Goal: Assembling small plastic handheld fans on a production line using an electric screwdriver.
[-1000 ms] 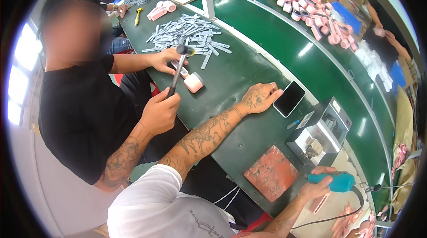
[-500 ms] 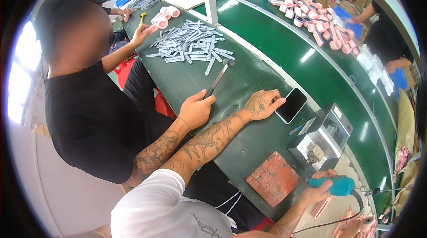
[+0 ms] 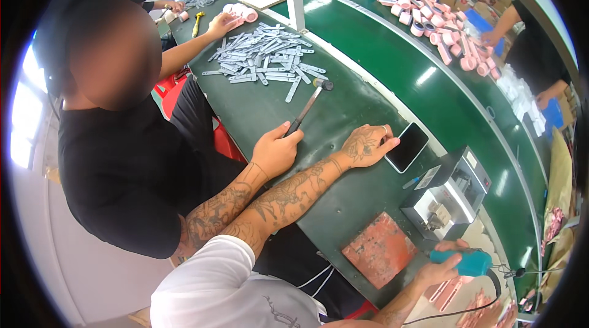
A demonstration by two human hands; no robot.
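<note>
Green-topped workbench (image 3: pixel 343 205) runs diagonally through the room, with a glossy green conveyor belt (image 3: pixel 429 76) alongside it on the far side.

Wearer's left hand (image 3: pixel 365 146) lies palm-down on the bench, fingers spread, fingertips touching the near edge of a black smartphone (image 3: pixel 407 147) that lies flat, screen dark. Hand grips nothing. Wearer's right hand (image 3: pixel 443 266) is low at the bench's end, fingers wrapped tight around a teal plastic handheld tool (image 3: pixel 467 262) with a thin black cable running off to the right.

Between the two hands: a grey box-shaped benchtop machine (image 3: pixel 446 196) with a pale rectangular label on its top face, and just beside it, nearer the wearer, a worn red-brown square pad (image 3: pixel 378 250) lying flat.

Co-worker in a black shirt sits on the left. One of their hands (image 3: pixel 277 151) is closed on the handle of a small metal-headed hammer (image 3: pixel 308 107), its head resting on the bench. Their other hand (image 3: pixel 219 23) reaches toward pink cylindrical parts (image 3: pixel 240 13) at the far end. Loose heap of flat grey metal strips (image 3: pixel 267 61) lies between hammer head and pink parts, not in any container.

More pink parts (image 3: pixel 451 36) are scattered loose across the conveyor. White sheets (image 3: pixel 521 98) sit at its far edge, a blue flat piece (image 3: pixel 553 116) near them. Can't tell what's on either.
</note>
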